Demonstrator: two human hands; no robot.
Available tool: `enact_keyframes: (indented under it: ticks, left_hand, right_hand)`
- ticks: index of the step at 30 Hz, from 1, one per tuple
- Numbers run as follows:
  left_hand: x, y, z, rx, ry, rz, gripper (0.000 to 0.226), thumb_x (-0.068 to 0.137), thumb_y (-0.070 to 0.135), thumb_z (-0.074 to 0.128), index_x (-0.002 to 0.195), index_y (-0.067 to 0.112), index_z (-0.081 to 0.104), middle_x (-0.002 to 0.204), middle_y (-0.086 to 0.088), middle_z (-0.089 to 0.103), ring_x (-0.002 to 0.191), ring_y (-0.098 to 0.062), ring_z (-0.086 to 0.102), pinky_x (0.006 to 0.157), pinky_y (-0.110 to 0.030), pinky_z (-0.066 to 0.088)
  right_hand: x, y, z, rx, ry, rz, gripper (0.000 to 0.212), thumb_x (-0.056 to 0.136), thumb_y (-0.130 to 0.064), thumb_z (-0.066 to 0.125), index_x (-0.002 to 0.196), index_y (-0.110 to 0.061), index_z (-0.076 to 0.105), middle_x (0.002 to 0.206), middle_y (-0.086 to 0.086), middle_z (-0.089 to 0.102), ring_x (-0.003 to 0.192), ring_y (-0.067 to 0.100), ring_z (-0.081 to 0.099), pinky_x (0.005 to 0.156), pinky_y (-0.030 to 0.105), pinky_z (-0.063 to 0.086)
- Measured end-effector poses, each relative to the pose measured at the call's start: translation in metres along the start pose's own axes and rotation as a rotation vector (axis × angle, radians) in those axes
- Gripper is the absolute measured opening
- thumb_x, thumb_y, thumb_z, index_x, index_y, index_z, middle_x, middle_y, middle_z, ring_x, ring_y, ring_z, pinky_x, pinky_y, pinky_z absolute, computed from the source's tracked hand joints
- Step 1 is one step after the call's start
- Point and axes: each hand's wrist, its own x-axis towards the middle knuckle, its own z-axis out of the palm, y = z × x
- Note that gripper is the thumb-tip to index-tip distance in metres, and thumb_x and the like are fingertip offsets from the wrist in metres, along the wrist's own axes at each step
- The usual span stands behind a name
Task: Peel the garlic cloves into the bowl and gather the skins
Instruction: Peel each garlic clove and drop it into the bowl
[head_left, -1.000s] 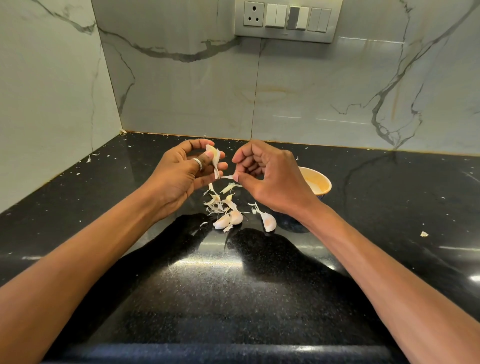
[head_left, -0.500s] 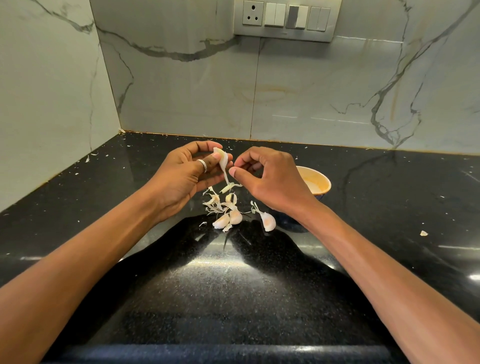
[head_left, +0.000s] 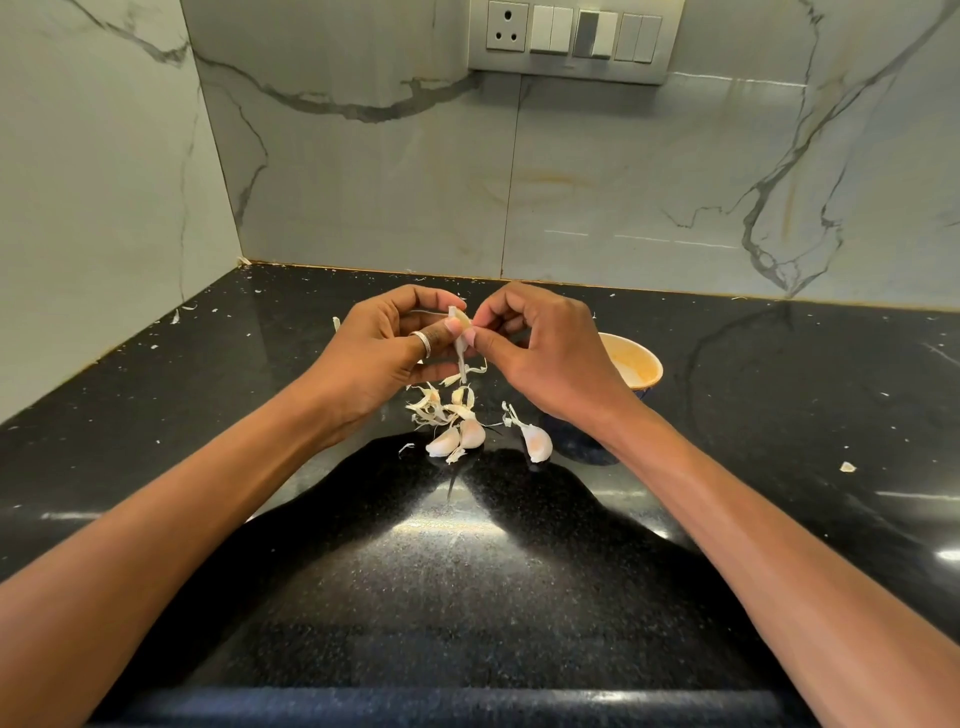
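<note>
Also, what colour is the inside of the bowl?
The bowl is creamy orange inside, dark blue outside; head view, partly behind the right hand.

Kitchen corner clad in pale veined marble over a black table (head_left: 467, 597)
The glossy, speckled table is met by a back wall (head_left: 623, 171) and a left wall (head_left: 93, 182), both faced with grey-veined panels. A grey switch plate (head_left: 569, 39) with one socket is set high on the back wall. Glare is reflected towards the table's front edge.
</note>
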Motion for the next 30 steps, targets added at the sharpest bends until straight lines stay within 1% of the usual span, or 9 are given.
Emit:
enact_keyframes:
  ticks: [4,7,9,13,16,18,22,24,30]
  left_hand:
    - [-0.0001,-0.0006,-0.0006,0.021,-0.012,0.000,0.025,0.094,0.008,0.065,0.120,0.005,0.064,0.096,-0.007,0.075,0.092,-0.018,0.074,0.082,-0.034,0.062]
    - [-0.0003,-0.0009,0.0004,0.023,-0.003,0.001,0.025,0.095,0.006,0.064,0.120,0.004,0.064,0.094,-0.006,0.075,0.090,-0.017,0.073,0.080,-0.032,0.062]
    - [-0.0005,-0.0001,0.0009,-0.002,0.013,0.003,0.026,0.095,0.005,0.063,0.121,0.002,0.063,0.099,-0.009,0.075,0.093,-0.019,0.073,0.079,-0.032,0.062]
    - [0.0005,0.0017,-0.0006,-0.079,0.061,-0.006,0.025,0.096,0.005,0.062,0.121,0.003,0.062,0.112,-0.016,0.074,0.103,-0.026,0.073,0.081,-0.035,0.063]
    - [0.0014,0.0024,-0.0021,-0.129,0.078,-0.009,0.025,0.098,0.006,0.060,0.123,0.003,0.060,0.112,-0.016,0.074,0.100,-0.026,0.073,0.081,-0.035,0.062]
    - [0.0017,0.0026,-0.0031,-0.152,0.086,-0.014,0.025,0.098,0.007,0.059,0.123,0.002,0.060,0.111,-0.015,0.075,0.098,-0.024,0.074,0.081,-0.033,0.062]
    - [0.0023,0.0021,-0.0037,-0.170,0.103,-0.016,0.024,0.098,0.008,0.059,0.122,0.004,0.060,0.111,-0.014,0.075,0.100,-0.024,0.074,0.081,-0.033,0.062]
    - [0.0021,0.0018,-0.0027,-0.179,0.107,-0.018,0.023,0.098,0.007,0.059,0.121,0.004,0.061,0.109,-0.014,0.075,0.098,-0.024,0.075,0.081,-0.032,0.062]
    - [0.0025,-0.0003,0.0012,-0.210,0.118,-0.027,0.017,0.095,0.006,0.063,0.112,0.006,0.064,0.110,-0.019,0.074,0.096,-0.024,0.073,0.087,-0.036,0.061]
  right_hand:
    - [-0.0006,0.0007,0.0011,-0.016,-0.026,0.006,0.008,0.090,-0.022,0.077,0.089,-0.015,0.073,0.083,-0.008,0.070,0.075,0.008,0.064,0.070,0.023,0.054]
    - [-0.0015,-0.0008,0.0010,-0.027,-0.060,0.009,0.012,0.092,-0.028,0.074,0.089,-0.016,0.072,0.082,-0.009,0.067,0.073,0.006,0.061,0.066,0.020,0.051]
    - [-0.0021,-0.0013,0.0008,-0.035,-0.084,0.011,0.014,0.093,-0.030,0.072,0.088,-0.017,0.071,0.080,-0.012,0.066,0.070,0.004,0.059,0.064,0.018,0.049]
    - [-0.0034,-0.0033,0.0007,-0.040,-0.112,0.011,0.010,0.091,-0.025,0.072,0.085,-0.017,0.070,0.076,-0.014,0.064,0.069,0.002,0.058,0.062,0.016,0.047]
    - [-0.0044,-0.0049,0.0001,-0.031,-0.130,0.003,0.007,0.088,-0.018,0.073,0.083,-0.016,0.069,0.073,-0.015,0.063,0.066,0.001,0.057,0.061,0.013,0.045]
    - [-0.0051,-0.0048,0.0004,-0.026,-0.133,-0.007,0.007,0.087,-0.017,0.074,0.082,-0.015,0.070,0.074,-0.013,0.064,0.065,0.003,0.058,0.061,0.014,0.047]
    - [-0.0051,-0.0034,0.0035,-0.040,-0.104,0.018,0.020,0.087,-0.034,0.079,0.086,-0.016,0.071,0.077,-0.011,0.068,0.068,0.004,0.063,0.064,0.016,0.052]
    - [-0.0051,-0.0029,0.0049,-0.062,-0.085,0.031,0.022,0.087,-0.037,0.079,0.088,-0.017,0.073,0.079,-0.010,0.069,0.070,0.003,0.064,0.066,0.015,0.051]
    - [-0.0066,-0.0039,0.0086,-0.075,-0.048,-0.004,0.006,0.091,-0.020,0.074,0.087,-0.015,0.075,0.078,-0.010,0.069,0.067,0.001,0.061,0.066,0.018,0.051]
